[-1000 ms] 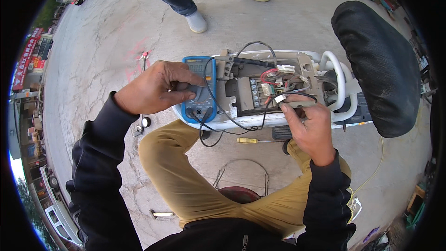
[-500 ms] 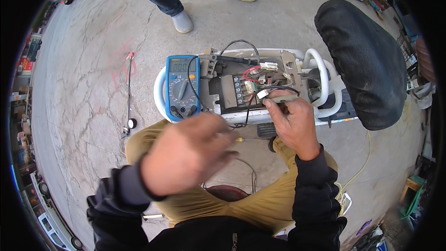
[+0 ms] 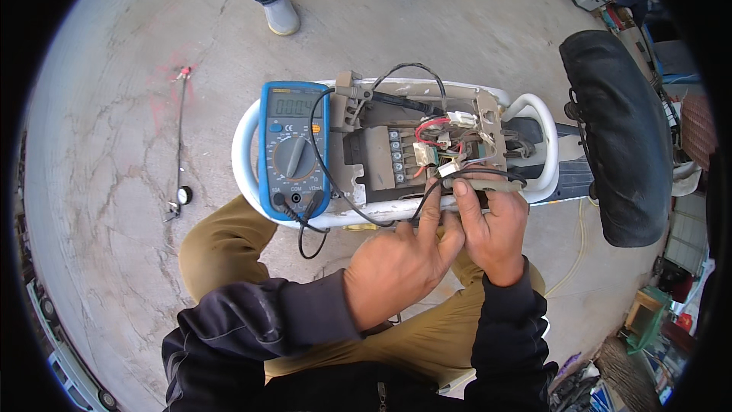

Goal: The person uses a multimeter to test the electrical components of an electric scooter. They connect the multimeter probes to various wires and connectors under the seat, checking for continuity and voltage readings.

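Both my hands work at the near side of an opened vehicle body with a white tubular frame (image 3: 366, 215). My right hand (image 3: 496, 233) pinches a grey-sleeved cable (image 3: 492, 184) beneath a small white connector (image 3: 451, 168). My left hand (image 3: 404, 263) is beside it, index finger stretched up to the wires and the other fingers curled; what they grip is hidden. A blue multimeter (image 3: 296, 152) lies on the left end of the body, its screen lit with digits. From it a black test lead (image 3: 335, 187) runs toward my left fingers.
A terminal block (image 3: 396, 156) and bundled wires (image 3: 438, 131) fill the open bay. Right of it stands a black padded seat (image 3: 618, 137). A gauge on a rod (image 3: 183, 195) lies on the concrete. Someone's shoes (image 3: 282, 17) are at the far side.
My left hand has moved right and away from the multimeter, up to the wires beside my right hand. The multimeter's reading has changed. The view has shifted slightly.
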`<action>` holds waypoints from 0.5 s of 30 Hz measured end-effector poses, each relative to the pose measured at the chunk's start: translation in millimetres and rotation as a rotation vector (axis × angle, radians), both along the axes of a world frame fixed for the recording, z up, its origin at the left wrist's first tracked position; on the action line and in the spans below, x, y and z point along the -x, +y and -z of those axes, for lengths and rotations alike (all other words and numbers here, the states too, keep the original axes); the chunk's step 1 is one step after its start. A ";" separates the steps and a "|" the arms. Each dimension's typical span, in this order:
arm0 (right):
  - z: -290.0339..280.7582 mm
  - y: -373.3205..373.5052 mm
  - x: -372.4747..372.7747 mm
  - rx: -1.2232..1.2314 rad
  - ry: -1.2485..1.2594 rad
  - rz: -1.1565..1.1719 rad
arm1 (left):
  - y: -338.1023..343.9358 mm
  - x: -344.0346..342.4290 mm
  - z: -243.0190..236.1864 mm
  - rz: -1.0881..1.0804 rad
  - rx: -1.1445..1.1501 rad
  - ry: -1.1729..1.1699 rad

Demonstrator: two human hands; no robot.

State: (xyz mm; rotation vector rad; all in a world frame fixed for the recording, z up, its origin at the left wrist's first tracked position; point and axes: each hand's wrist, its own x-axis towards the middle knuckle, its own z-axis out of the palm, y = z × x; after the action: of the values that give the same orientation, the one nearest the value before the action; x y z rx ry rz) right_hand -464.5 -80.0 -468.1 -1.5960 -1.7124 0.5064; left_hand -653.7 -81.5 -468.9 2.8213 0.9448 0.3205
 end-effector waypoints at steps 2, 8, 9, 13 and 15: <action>-1.1 -1.5 1.1 0.047 0.014 0.018 | 2.4 3.3 4.7 0.015 0.009 -0.009; 1.2 -3.4 2.7 0.071 0.025 0.052 | 5.8 4.8 11.1 0.010 0.054 -0.006; 2.1 -4.2 2.9 0.065 0.046 0.061 | 6.3 4.8 12.2 0.012 0.061 -0.012; 8.1 -2.2 1.8 -0.014 0.042 0.030 | 7.3 4.8 15.9 0.022 0.137 -0.055; 9.2 -2.6 2.1 -0.009 0.069 0.037 | 7.6 4.1 17.4 0.016 0.175 -0.087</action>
State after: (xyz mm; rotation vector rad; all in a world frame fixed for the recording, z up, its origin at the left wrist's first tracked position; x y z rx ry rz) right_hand -466.6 -82.6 -477.2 -1.5828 -1.6284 0.5286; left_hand -657.8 -73.8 -486.3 2.6331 0.8863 0.3382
